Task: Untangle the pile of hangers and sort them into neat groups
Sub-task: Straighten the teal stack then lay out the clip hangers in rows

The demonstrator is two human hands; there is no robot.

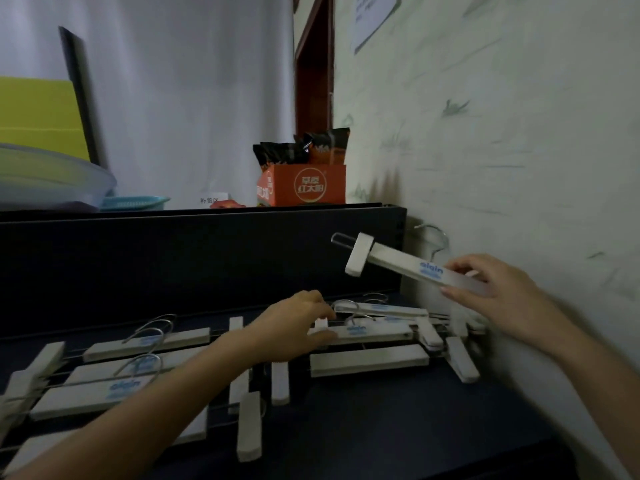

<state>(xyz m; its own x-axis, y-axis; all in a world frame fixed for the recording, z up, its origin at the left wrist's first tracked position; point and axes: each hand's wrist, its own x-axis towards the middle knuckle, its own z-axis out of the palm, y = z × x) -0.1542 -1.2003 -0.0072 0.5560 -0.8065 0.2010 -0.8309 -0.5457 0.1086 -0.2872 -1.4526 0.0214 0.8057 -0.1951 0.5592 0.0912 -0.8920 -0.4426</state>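
Lower left, grouped hangers (104, 375) lie on the dark desk (381, 427). Centre, my left hand (294, 327) grips the tangled pile (381, 341); centre right, my right hand (498, 292) pinches a single hanger (398, 263) aloft. Next, I judge: lay it with the group.

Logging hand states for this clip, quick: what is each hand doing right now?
Left hand: pinching the end of the pile hanger.
Right hand: holding the raised hanger in the air.

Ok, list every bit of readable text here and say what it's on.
"alain": blue print on the hanger in the right hand, and on the table hangers.
"草原红太阳": orange box.
"补货区": white card.
Wall notice: too blurred to read.
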